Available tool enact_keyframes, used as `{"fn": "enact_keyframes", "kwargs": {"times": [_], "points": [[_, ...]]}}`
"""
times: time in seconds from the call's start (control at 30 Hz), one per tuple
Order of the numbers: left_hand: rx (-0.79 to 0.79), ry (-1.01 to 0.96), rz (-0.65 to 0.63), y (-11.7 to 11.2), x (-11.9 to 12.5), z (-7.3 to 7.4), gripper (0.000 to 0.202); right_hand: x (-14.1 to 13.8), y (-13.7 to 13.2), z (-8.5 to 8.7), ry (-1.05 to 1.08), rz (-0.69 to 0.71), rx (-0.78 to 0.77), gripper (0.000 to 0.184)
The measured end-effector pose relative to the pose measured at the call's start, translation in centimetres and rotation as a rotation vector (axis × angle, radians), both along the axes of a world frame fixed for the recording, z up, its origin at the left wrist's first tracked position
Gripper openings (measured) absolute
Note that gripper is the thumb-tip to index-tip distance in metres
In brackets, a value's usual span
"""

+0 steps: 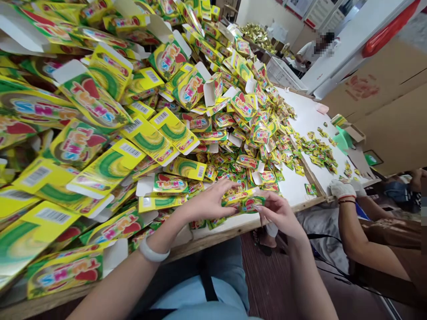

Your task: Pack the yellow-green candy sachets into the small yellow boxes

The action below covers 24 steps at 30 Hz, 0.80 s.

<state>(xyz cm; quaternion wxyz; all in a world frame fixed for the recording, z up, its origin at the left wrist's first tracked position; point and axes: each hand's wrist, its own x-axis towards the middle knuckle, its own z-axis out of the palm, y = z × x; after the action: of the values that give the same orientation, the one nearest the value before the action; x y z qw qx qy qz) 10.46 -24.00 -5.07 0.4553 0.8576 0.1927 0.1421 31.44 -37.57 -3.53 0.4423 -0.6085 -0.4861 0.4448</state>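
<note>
My left hand (213,200), with a pale bracelet (154,250) at its wrist, is closed around a small yellow and green candy box (235,199) just above the table's front edge. At the right end of that box, my right hand (280,211) pinches a small green candy packet (252,204) between thumb and fingers. Whether the packet is partly inside the box cannot be made out. Just beyond my hands lie small green packets and several open boxes; one box (170,183) rests close to my left wrist.
A large heap of yellow candy boxes (160,138) covers the left and far side of the white table (312,111). A wooden strip (312,178) divides it from a section with loose packets (322,153). A co-worker's gloved hand (343,189) is at the right. Another person sits behind.
</note>
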Motion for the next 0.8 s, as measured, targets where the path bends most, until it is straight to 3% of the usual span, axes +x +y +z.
{"fn": "enact_keyframes", "kwargs": {"times": [0.07, 0.2, 0.27, 0.33, 0.4, 0.5, 0.6, 0.8], "points": [[-0.173, -0.064, -0.147, -0.2, 0.0, 0.2, 0.066, -0.6, -0.8, 1.7, -0.1, 0.108, 0.04, 0.016], [-0.581, -0.044, -0.504, -1.1, 0.7, -0.5, 0.026, -1.7, -1.4, 3.0, -0.207, 0.214, 0.106, 0.013], [-0.744, -0.108, -0.484, -1.5, 1.0, -0.9, 0.023, -2.0, -1.1, 3.1, -0.142, 0.117, 0.169, 0.011], [-0.829, -0.206, -0.368, -1.9, 1.3, -1.0, 0.026, -2.2, -0.5, 2.9, -0.054, -0.032, 0.242, 0.01], [-0.848, -0.236, -0.307, -2.1, 1.3, -0.9, 0.027, -2.4, 0.1, 2.8, -0.018, -0.131, 0.283, 0.013], [-0.824, -0.211, -0.286, -2.2, 1.3, -0.6, 0.031, -2.4, 0.6, 2.9, -0.083, -0.134, 0.257, 0.019], [-0.76, -0.19, -0.247, -2.3, 1.4, -0.7, 0.035, -1.8, 0.4, 3.7, -0.285, -0.03, 0.223, 0.014], [-0.641, -0.2, -0.212, -2.2, 1.9, -1.3, 0.038, -0.6, 0.3, 7.0, -0.663, 0.198, 0.189, 0.015]]}}
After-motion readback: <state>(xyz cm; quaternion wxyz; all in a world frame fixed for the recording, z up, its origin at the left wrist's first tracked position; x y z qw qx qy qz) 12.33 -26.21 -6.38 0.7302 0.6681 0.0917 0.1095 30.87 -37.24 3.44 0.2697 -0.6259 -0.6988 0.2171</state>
